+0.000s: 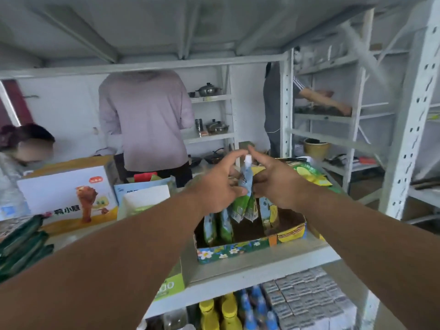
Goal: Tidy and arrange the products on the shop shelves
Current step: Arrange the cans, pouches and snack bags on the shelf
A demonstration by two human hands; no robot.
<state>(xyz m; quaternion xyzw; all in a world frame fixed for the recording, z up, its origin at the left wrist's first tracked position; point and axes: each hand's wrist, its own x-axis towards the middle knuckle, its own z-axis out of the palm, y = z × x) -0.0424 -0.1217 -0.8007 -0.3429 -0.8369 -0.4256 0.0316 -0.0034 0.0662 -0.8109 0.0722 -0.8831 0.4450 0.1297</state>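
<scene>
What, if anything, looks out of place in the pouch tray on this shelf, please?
The cardboard tray is mostly bare: a few spouted pouches lean at the left, one at the right. Both hands hold a bunch of pouches above it. Nothing looks spilled or torn.

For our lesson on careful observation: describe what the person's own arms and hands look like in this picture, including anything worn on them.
Both forearms are bare as far as the picture shows, with no sleeves in view. The left hand and right hand wear no gloves, and no watch, ring or bracelet shows. The fingers are bare too.
</scene>
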